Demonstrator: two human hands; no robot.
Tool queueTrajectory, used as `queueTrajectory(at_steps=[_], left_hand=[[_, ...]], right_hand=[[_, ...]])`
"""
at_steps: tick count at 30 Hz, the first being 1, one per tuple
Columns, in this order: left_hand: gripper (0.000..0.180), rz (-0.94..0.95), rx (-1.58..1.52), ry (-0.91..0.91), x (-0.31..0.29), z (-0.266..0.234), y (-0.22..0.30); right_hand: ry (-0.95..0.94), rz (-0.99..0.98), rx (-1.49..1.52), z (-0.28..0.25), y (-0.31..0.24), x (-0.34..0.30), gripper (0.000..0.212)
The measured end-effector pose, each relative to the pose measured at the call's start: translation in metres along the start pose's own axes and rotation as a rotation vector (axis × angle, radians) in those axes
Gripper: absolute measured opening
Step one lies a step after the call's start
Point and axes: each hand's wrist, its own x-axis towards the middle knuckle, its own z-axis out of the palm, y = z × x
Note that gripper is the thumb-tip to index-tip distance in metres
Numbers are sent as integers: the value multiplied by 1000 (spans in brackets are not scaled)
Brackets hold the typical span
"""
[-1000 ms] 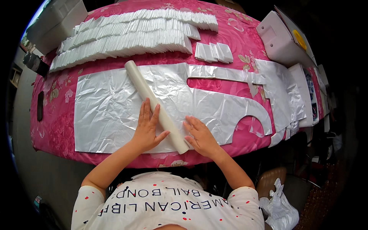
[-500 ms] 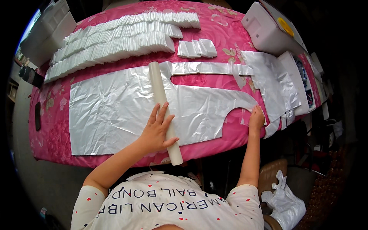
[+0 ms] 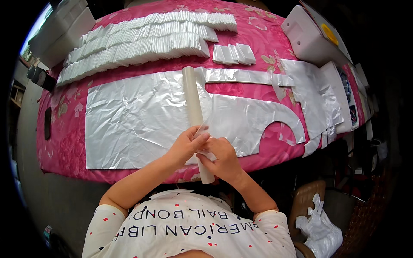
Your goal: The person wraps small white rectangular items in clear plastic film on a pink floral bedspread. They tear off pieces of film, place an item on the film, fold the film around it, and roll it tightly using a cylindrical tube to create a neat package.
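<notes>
Flat across the table lies a white plastic apron [image 3: 133, 124], with straps and a curved cut-out toward its right end. A pale tube [image 3: 193, 96] rests crosswise on it, its near end sticking out past the table edge. Over the lower part of the tube, my left hand [image 3: 185, 146] and my right hand [image 3: 224, 158] come together, fingers closed in a pinch. Between them a thin, translucent fold of plastic film stands up, apparently the apron's top layer. The exact grip of the fingertips is partly hidden where the hands overlap.
Several rows of folded white packets [image 3: 142, 49] stand at the back left, and a smaller group of packets [image 3: 233, 54] lies beside them. More plastic sheets [image 3: 309, 92] are at the right, near a white foam box [image 3: 307, 36]. A dark bottle [image 3: 41, 77] stands at the left.
My right hand has moved left from the apron's right end to meet my left hand. My left hand has left its spread pose on the tube, and both now pinch lifted film.
</notes>
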Motion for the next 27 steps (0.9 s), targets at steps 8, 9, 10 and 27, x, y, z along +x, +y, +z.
queueTrajectory(at_steps=[8,9,10,27], left_hand=[[16,-63,309,455,-79,-203,40],[16,-69,343,514,-92,-221,43],[19,16,541,624,-99,-229,43],[62,636,1609,124,23,-53,-35]], right_hand=[[126,86,-216,21,-15,-34,39],[146,190,-311,19,-15,-40,42],[91,319,-358,15,-20,-41,48],[-338,683,-88,24,-8,-60,54]])
